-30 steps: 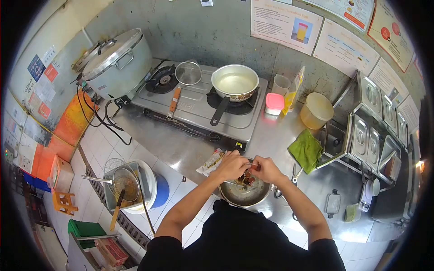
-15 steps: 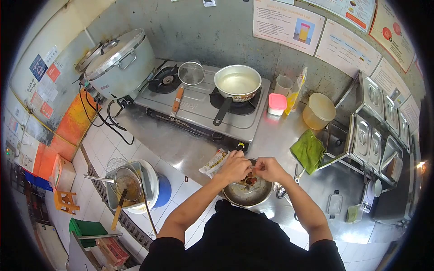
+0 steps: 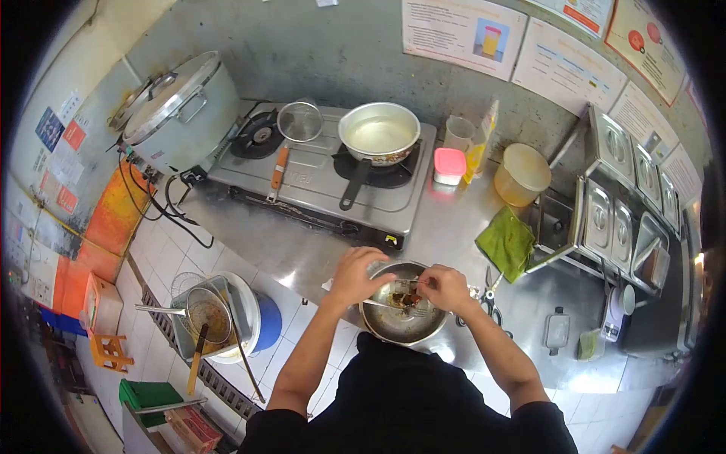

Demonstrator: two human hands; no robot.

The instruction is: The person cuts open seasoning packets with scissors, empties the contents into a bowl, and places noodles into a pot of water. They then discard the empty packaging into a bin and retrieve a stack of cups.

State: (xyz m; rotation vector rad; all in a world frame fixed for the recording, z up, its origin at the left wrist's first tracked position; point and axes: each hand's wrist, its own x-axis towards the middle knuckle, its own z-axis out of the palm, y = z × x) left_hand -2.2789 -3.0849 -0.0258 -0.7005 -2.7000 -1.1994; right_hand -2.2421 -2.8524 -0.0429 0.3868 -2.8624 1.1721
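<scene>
A round metal bowl sits at the counter's front edge, with dark reddish-brown contents in the middle. A thin metal utensil lies in it, its kind unclear. My left hand is over the bowl's left rim, fingers apart, and I see nothing held in it. Over the right side, my right hand is closed in a pinch just above the dark contents. Whatever its fingertips hold is too small to make out. Scissors lie right of the bowl, close to my right wrist.
Behind the bowl stands a gas stove with a saucepan and a strainer. A green cloth, a pink-lidded tub and a plastic container are to the right. A rice cooker stands at left.
My left hand has moved left, away from my right hand, and its fingers have spread. The printed packet beside the bowl is now mostly hidden behind it. The whole view has shifted slightly.
</scene>
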